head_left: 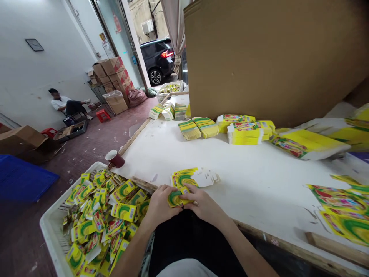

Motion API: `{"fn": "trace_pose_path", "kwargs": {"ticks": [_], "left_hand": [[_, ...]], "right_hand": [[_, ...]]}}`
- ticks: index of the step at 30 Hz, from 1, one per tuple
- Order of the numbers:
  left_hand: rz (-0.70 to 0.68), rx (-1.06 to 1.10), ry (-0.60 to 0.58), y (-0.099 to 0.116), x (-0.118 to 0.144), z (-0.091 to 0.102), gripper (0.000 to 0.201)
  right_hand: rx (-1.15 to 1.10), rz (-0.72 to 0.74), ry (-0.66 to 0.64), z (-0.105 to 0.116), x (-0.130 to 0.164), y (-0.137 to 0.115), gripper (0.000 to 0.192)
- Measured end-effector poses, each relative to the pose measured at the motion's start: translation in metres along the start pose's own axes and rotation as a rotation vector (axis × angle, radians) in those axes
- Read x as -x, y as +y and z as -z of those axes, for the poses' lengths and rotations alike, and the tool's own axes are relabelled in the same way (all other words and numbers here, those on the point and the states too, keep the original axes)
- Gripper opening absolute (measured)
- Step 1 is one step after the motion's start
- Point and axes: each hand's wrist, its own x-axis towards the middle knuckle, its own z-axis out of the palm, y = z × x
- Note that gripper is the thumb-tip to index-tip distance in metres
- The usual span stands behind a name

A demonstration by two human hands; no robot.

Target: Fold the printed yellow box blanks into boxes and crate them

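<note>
Both hands, the left hand (160, 206) and the right hand (202, 204), pinch a small yellow-green carton (176, 197) at the counter (253, 181) edge, just in front of a flat stack (190, 177). It looks light, thin card that creases easily; best held by its edges.

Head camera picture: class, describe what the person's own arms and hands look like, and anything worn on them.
Both forearms are bare, with no sleeves reaching them. The left hand and right hand wear no gloves. No ring, watch or bracelet can be seen.
</note>
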Motion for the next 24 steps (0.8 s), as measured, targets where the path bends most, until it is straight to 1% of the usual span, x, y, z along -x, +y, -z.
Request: {"fn": "trace_pose_path", "kwargs": {"ticks": [4, 6, 8, 9, 11, 13, 15, 18, 22, 24], "left_hand": [[0.022, 0.098, 0.062, -0.008, -0.003, -0.002, 0.049], [0.066, 0.165, 0.149, -0.015, -0.005, -0.007, 0.057], [0.177, 0.305, 0.267, -0.021, -0.006, -0.014, 0.071], [0.254, 0.417, 0.308, -0.023, -0.006, -0.017, 0.077], [0.392, 0.683, 0.347, -0.027, -0.006, -0.025, 0.080], [0.460, 0.893, 0.381, -0.028, -0.006, -0.030, 0.076], [0.461, 0.981, 0.438, -0.027, -0.005, -0.032, 0.072], [0.433, 0.962, 0.449, -0.024, -0.004, -0.028, 0.068], [0.400, 0.911, 0.427, -0.019, 0.000, -0.021, 0.066], [0.401, 0.935, 0.409, -0.017, 0.002, -0.020, 0.067]], "right_hand": [[-0.081, 0.080, 0.182, -0.015, 0.000, 0.016, 0.038], [-0.088, 0.085, 0.275, -0.018, -0.001, 0.021, 0.037], [-0.071, 0.083, 0.376, -0.019, -0.002, 0.021, 0.036], [-0.056, 0.086, 0.419, -0.018, -0.003, 0.021, 0.036], [-0.014, 0.108, 0.476, -0.018, -0.003, 0.018, 0.035], [0.041, 0.152, 0.482, -0.017, -0.002, 0.014, 0.035], [0.085, 0.200, 0.454, -0.017, -0.001, 0.011, 0.034], [0.099, 0.222, 0.384, -0.020, 0.000, 0.009, 0.033], [0.052, 0.170, 0.267, -0.023, 0.006, 0.012, 0.026], [-0.008, 0.133, 0.248, -0.023, 0.008, 0.012, 0.022]]}}
